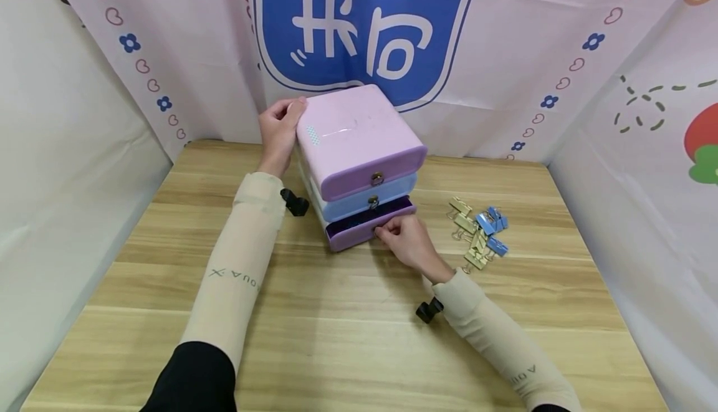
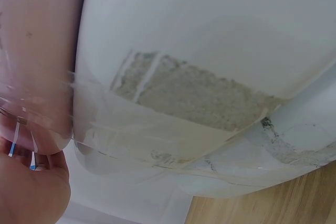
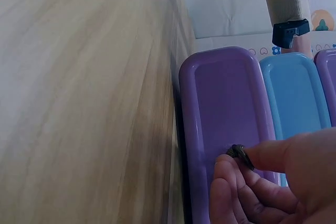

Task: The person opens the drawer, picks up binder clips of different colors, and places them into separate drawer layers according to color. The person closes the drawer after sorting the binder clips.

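A small three-tier desktop drawer box (image 1: 359, 128) stands on the table, its pink top tier over a blue one. The bottom purple drawer (image 1: 351, 236) is pulled part way out, with a dark inside. With the thumb on top and fingers round the edge, my left hand (image 1: 282, 128) grips the box's upper back left corner. My right hand (image 1: 412, 244) pinches the small metal ring pull (image 3: 240, 156) on the bottom drawer's front between thumb and fingers. Clear tape and worn patches mark the box's pale side (image 2: 199, 95) in the left wrist view.
Right of the box lies a loose pile of binder clips, gold ones (image 1: 477, 250) and blue ones (image 1: 489, 222). The wooden table (image 1: 336, 325) meets a printed cloth (image 1: 505, 57) behind the box. White printed sheets flank both sides.
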The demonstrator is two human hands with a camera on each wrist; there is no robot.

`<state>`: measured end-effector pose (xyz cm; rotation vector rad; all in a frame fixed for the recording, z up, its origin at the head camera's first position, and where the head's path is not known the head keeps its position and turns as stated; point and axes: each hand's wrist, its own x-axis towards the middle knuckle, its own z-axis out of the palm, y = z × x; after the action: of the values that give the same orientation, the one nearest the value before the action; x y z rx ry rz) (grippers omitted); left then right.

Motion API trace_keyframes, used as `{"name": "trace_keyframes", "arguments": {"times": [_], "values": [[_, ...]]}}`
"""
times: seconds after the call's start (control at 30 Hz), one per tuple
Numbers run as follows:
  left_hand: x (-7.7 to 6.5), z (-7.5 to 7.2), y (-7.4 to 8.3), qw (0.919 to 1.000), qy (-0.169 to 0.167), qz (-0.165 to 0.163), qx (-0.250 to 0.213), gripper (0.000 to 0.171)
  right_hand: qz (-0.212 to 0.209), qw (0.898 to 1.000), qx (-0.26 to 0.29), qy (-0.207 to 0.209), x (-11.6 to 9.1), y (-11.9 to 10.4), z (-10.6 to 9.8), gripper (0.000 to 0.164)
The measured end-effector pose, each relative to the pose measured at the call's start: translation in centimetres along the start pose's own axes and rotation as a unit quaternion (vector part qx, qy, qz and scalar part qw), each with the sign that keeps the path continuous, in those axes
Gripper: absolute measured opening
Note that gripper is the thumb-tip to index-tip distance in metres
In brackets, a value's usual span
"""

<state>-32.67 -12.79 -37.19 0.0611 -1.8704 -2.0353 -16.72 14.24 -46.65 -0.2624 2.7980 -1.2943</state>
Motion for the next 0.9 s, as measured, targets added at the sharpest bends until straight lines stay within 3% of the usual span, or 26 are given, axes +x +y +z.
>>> {"name": "trace_keyframes", "arguments": {"times": [0.9], "values": [[0.2, -0.1, -0.3, 1.0000, -0.001, -0.006, 0.008, 0.029, 0.008, 1.000, 0.023, 0.008, 2.4, -0.2, 0.8, 0.031]]}}
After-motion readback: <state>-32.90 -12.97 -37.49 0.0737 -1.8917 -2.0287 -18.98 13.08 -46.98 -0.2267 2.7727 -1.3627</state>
